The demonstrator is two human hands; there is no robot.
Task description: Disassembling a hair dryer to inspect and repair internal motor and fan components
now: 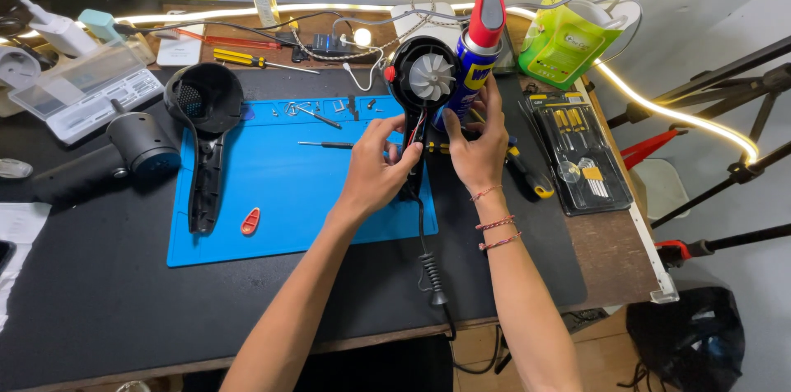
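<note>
Item: opened hair dryer body (pixel 422 83), black, rear shell off, white fan wheel (pixel 432 76) exposed.
Position: upright over the far right edge of the blue work mat (pixel 272 194), on the table (pixel 99 301); cord (pixel 428 268) trails down toward the person.
Long axis: near vertical, handle down, fan housing up; fan face turned toward the camera.
Left hand (pixel 375 169): fingers closed around the handle, just below the housing.
Right hand (pixel 480 140): wrapped around a blue spray can (pixel 466 70) with red cap, standing upright, touching the dryer's right side.
Relation: can nozzle (pixel 488 4) sits above and right of the fan; both hands side by side, left nearer the dryer.
Nearby: detached black shell (pixel 203 124) at mat's left; screwdriver kit (pixel 581 157) to the right.
</note>
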